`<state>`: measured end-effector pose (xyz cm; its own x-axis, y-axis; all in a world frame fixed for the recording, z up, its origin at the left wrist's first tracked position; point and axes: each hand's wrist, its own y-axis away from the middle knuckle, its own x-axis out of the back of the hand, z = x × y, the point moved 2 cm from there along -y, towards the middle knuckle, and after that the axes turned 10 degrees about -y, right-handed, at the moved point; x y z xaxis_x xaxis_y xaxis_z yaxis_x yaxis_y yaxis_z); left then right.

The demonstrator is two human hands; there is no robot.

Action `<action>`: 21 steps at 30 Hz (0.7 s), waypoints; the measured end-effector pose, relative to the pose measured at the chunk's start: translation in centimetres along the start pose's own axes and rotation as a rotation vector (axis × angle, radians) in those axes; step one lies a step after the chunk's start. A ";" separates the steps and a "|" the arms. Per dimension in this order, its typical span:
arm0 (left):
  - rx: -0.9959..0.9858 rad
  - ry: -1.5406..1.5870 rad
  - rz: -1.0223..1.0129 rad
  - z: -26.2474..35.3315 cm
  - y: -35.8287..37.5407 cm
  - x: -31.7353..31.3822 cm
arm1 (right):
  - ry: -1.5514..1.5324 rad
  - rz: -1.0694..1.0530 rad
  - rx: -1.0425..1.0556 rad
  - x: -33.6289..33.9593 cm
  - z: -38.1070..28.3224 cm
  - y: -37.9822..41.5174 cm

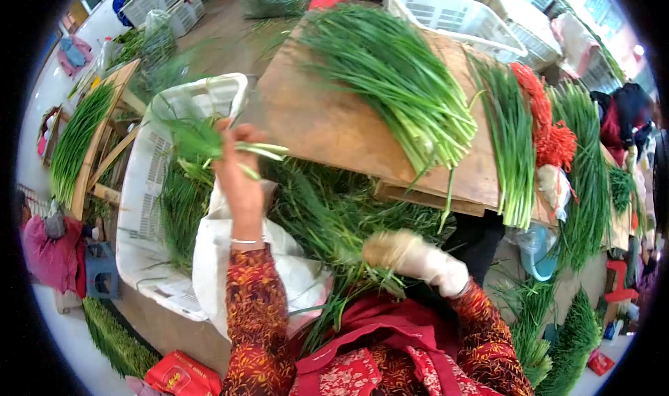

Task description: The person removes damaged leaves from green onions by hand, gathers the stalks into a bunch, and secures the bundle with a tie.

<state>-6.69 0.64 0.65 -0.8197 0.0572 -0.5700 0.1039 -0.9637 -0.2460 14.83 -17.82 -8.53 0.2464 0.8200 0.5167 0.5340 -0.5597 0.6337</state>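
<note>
My left hand (240, 176), bare with a bracelet at the wrist, is closed around a small bunch of green chives (188, 137). Their pale stem ends point right, and the blurred leaves hang over the white plastic basket (129, 236). A white, dirt-stained glove covers my right hand (418, 260). Motion smears it above the loose chives (327, 215) at my lap, and its fingers cannot be made out. Beyond my hands, a large pile of chives (394, 68) lies on the wooden table (300, 128), stem ends toward me.
White sheeting (216, 257) drapes over the basket's near side. At right are more chives (512, 142), red ties (540, 110) and a light-blue bucket (536, 257). An empty-looking white crate (453, 16) stands behind the table. A person in blue (122, 2) is far left.
</note>
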 end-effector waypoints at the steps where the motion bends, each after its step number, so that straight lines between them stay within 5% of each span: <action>1: 0.105 0.187 -0.060 -0.1 -0.3 0.3 | 0.079 0.003 -0.182 1.2 -2.5 2.6; 5: 0.609 0.385 -0.127 -3.7 3.1 -1.8 | -0.405 0.906 0.277 9.2 -4.9 10.2; 8: 0.892 0.334 -0.213 -6.2 5.9 -4.8 | 0.188 1.530 0.096 14.9 -2.4 13.4; 9: 0.934 0.377 -0.247 -6.5 6.5 -5.6 | 0.335 1.496 -0.094 16.3 -1.7 13.7; 11: 0.921 0.320 -0.328 -6.8 7.0 -7.4 | 0.387 1.521 -0.099 17.7 1.1 13.1; 13: 0.880 0.277 -0.416 -6.6 7.0 -9.2 | 0.252 1.279 -0.262 18.6 2.4 12.5; 18: 0.832 0.168 -0.517 -7.0 7.0 -12.7 | 0.270 1.453 -0.110 16.9 1.0 12.3; 21: 0.820 0.070 -0.536 -7.9 7.2 -13.7 | 0.311 1.276 -0.209 16.0 -0.5 11.8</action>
<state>9.76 -5.05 0.46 -0.6058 0.5295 -0.5938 -0.7173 -0.6864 0.1197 24.66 -11.41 7.50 0.2698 -0.3360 0.9024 -0.0720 -0.9416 -0.3291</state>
